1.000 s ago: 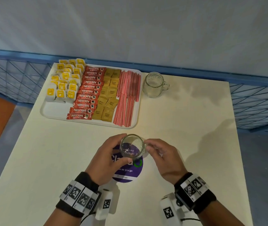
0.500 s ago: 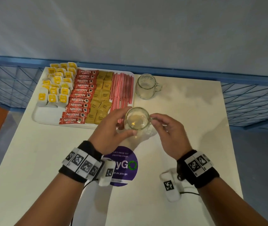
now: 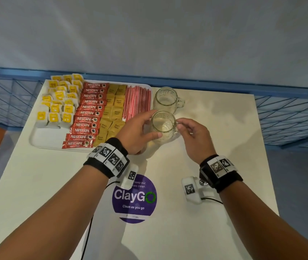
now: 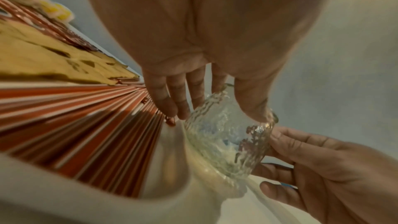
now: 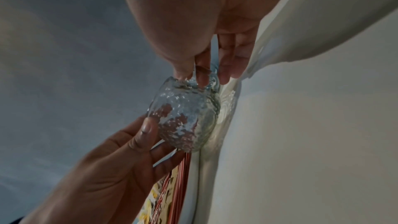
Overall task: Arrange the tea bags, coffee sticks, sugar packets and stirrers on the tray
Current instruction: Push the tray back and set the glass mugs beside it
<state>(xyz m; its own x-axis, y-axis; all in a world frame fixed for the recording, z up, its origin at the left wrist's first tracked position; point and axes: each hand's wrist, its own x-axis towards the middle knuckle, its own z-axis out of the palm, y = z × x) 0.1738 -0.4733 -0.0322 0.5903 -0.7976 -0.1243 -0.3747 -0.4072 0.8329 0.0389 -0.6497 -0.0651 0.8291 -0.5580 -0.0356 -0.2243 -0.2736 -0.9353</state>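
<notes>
The pale counter point(image 3: 215, 156) carries a white tray point(image 3: 48, 136) just left of the left hand point(image 3: 136, 132), with the tea bags point(image 3: 59, 102) farthest from that hand, then the red Nescafe coffee sticks point(image 3: 89, 113), the brown sugar packets point(image 3: 113, 111) and the striped stirrers point(image 3: 137, 102) nearest its fingers. Beyond both hands stands a glass mug point(image 3: 165, 99) on the counter. Between the hands is a second textured glass mug point(image 3: 163, 124): the left hand's thumb and fingers curl round its body, and the right hand point(image 3: 194, 137) pinches its handle side with thumb and fingertips. A purple ClayGo sticker point(image 3: 134, 198) lies behind the wrists.
</notes>
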